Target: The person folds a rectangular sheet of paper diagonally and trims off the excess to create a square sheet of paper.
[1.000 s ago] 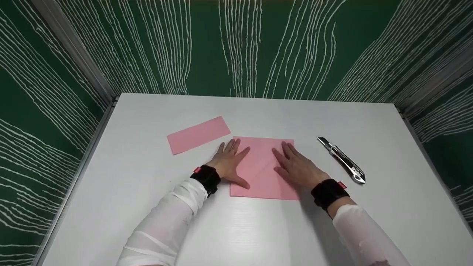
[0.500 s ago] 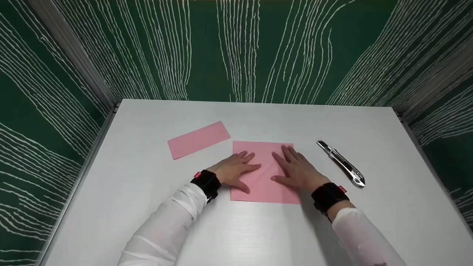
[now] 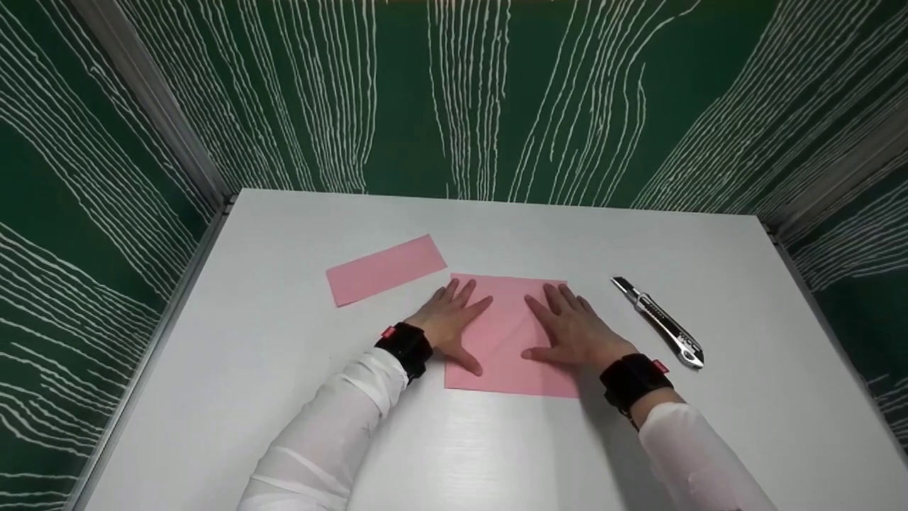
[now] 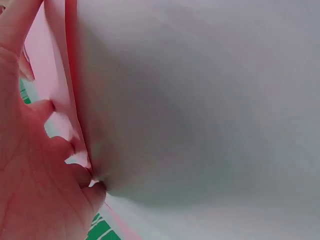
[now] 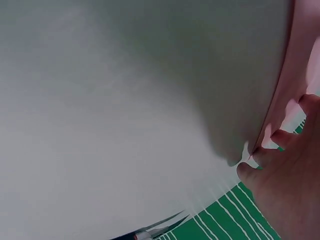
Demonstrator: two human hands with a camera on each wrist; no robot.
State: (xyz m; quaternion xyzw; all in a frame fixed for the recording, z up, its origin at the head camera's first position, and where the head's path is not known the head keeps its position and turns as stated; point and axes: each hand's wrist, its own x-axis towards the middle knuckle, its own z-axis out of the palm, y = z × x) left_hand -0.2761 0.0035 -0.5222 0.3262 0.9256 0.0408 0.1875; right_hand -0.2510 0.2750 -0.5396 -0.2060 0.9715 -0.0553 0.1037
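Observation:
A square sheet of pink paper (image 3: 507, 333) lies flat on the white table, with a faint diagonal crease across its middle. My left hand (image 3: 448, 323) rests on its left side, fingers spread and thumb near the lower left. In the left wrist view, the fingers of the left hand (image 4: 40, 160) touch the paper (image 4: 60, 60) along its edge. On the right side of the sheet my right hand (image 3: 578, 330) presses down with spread fingers. The right wrist view shows that hand (image 5: 290, 170) with its fingertips at the paper's edge (image 5: 285, 95).
A narrow pink paper strip (image 3: 386, 271) lies at an angle to the upper left of the square. To the right of the right hand is a utility knife (image 3: 660, 323) with its blade end pointing away. Green walls with white lines surround the white table (image 3: 468, 454).
My left hand first slid inward over the paper, then moved back toward its left edge and upper corner. The right hand has stayed nearly in place. The view has shifted slightly.

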